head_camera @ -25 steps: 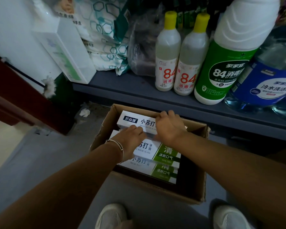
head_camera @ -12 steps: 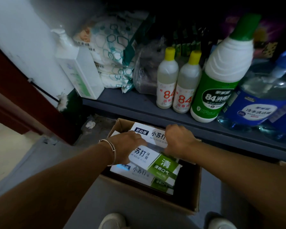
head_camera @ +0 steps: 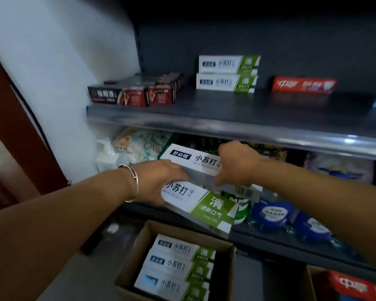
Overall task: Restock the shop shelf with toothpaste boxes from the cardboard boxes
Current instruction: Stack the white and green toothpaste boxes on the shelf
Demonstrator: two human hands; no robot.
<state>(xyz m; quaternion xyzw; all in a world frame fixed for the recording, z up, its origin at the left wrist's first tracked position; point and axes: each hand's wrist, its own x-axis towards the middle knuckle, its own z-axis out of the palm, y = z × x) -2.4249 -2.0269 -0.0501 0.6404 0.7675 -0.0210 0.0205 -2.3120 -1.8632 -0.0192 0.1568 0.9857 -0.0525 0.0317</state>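
1. white-and-green toothpaste boxes fill both hands: the left hand (head_camera: pixel 159 183) grips the nearer box (head_camera: pixel 201 208) by its white end, fingers curled under it, and the right hand (head_camera: pixel 237 164) holds the farther box (head_camera: pixel 193 162) from above, thumb down on its near side.
2. both boxes hang in the air below the upper shelf (head_camera: pixel 226 124) and above the open cardboard box (head_camera: pixel 178 266) on the floor, where three more of the same kind lie flat.
3. these cartons look light, stiff and smooth; a squeeze on the long flat faces could dent them, so holding near an end or across the narrow sides seems safest.
4. two matching boxes (head_camera: pixel 227 73) already sit stacked at the back of the upper shelf, with bare shelf in front of them and to either side, between the dark red packs (head_camera: pixel 137 90) and a red toothpaste box (head_camera: pixel 303 84).
5. the shelf's metal front lip is the edge to clear; the boxes likely need to rise above it before sliding in.
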